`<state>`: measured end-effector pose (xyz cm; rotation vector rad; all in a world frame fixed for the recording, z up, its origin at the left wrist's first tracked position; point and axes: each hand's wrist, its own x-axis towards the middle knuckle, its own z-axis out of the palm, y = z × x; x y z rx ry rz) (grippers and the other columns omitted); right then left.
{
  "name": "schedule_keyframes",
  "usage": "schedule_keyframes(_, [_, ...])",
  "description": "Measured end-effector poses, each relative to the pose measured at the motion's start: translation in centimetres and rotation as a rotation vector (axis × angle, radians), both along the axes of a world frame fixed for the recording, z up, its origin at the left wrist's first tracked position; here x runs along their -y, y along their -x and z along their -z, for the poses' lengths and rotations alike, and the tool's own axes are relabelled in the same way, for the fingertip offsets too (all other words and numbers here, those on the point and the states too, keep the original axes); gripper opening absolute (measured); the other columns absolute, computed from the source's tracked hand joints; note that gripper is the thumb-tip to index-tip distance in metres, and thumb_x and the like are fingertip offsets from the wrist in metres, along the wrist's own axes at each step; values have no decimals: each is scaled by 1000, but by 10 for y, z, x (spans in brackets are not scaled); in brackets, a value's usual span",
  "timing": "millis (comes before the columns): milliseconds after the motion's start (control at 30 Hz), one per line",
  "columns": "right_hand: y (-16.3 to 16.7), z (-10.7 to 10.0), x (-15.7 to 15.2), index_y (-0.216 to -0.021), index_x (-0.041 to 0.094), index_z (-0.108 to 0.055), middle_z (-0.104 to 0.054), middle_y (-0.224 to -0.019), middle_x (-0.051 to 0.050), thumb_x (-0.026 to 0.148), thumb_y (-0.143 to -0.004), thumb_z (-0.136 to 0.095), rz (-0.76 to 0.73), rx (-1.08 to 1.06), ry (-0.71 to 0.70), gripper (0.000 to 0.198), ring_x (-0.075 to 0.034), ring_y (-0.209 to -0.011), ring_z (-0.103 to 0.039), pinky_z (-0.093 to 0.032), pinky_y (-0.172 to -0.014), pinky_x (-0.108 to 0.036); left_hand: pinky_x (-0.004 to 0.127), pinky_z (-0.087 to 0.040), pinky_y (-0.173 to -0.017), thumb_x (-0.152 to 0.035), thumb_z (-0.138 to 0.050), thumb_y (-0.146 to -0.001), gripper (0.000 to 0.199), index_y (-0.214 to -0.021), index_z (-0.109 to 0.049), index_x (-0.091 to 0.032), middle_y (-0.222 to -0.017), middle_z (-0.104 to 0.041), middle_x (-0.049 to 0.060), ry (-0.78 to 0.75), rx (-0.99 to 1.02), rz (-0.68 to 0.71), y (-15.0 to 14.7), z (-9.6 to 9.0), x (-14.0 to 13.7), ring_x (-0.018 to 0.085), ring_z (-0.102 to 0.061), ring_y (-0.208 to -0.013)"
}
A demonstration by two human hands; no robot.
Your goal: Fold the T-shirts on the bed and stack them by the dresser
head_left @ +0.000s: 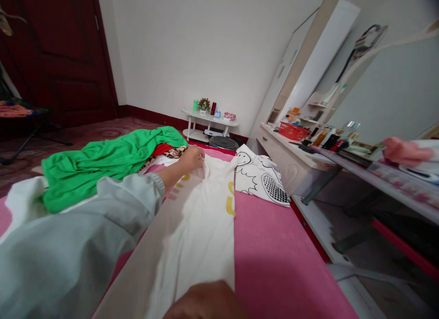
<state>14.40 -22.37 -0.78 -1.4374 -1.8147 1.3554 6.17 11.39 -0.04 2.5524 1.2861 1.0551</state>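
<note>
A white T-shirt (202,227) with yellow and pinkish print is stretched lengthwise over the pink bed cover (270,250), its left part folded inward. My left hand (194,159), in a pale grey sleeve, pinches the shirt's cloth at the far end. At the bottom edge of the view, my right hand (209,303) rests over the shirt's near end. It is blurred and partly cut off, and its fingers are hidden. A white garment with black cartoon print (262,175) lies folded just right of the shirt's far end.
A green garment (116,156) lies heaped on the left, over other clothes. Beyond the bed stands a small white shelf (210,118) with ornaments. Along the right are a dressing table (281,147) with a red basket (294,130), and a glass-topped table (387,182).
</note>
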Motion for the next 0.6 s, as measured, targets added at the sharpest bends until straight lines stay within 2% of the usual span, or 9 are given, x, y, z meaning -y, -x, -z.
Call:
schedule_keyframes(100, [-20, -13, -32, -83, 23, -71, -68, -75, 0, 29, -79, -58, 210, 273, -248, 15, -15, -69, -60, -40, -63, -23, 28, -45, -72, -21, -58, -72, 13, -68, -70, -16, -67, -65, 5, 72, 109, -80, 8, 18, 9, 19, -61, -71])
schedule_keyframes(167, [-34, -9, -56, -85, 21, -68, -67, -81, -2, 24, -83, -53, 351, 437, -428, 16, -15, -73, -59, -40, -66, -24, 27, -44, -66, -29, -59, -76, 21, -62, -67, -16, -59, -63, 3, 129, 187, -132, 8, 28, 13, 17, -59, -62])
schedule_keyframes(233, [-43, 3, -74, -86, 20, -65, -65, -87, -4, 18, -84, -49, 383, 550, -540, 17, -16, -79, -58, -40, -70, -25, 25, -43, -60, -35, -60, -77, 26, -58, -64, -17, -55, -61, 2, 185, 260, -179, 7, 39, 15, 15, -57, -56])
schedule_keyframes(367, [-49, 25, -93, -79, 20, -61, -62, -86, -3, 17, -81, -52, 341, 687, -592, 10, -17, -79, -57, -39, -69, -26, 24, -42, -56, -33, -63, -74, 21, -62, -62, -17, -59, -61, 1, 257, 380, -267, 2, 57, 18, 14, -57, -57])
schedule_keyframes(467, [-56, 24, -112, -71, 21, -61, -62, -76, -1, 25, -80, -56, 323, 685, -570, 12, -15, -67, -55, -38, -61, -26, 26, -45, -66, -23, -66, -68, 9, -72, -64, -16, -73, -63, 3, 250, 437, -318, -1, 64, 21, 17, -59, -71])
schedule_keyframes(533, [-67, 17, -140, -69, 21, -62, -63, -72, 0, 24, -80, -54, 359, 607, -607, 14, -15, -65, -56, -39, -61, -25, 28, -46, -73, -16, -65, -64, 19, -83, -65, -16, -86, -62, 5, 231, 463, -324, -2, 65, 24, 19, -59, -82])
schedule_keyframes(600, [-80, 11, -179, -74, 21, -65, -65, -75, -1, 19, -78, -52, 439, 507, -702, 13, -15, -69, -58, -43, -66, -25, 30, -47, -79, -11, -63, -62, 31, -93, -64, -16, -96, -60, 7, 213, 489, -304, -3, 65, 26, 21, -58, -90])
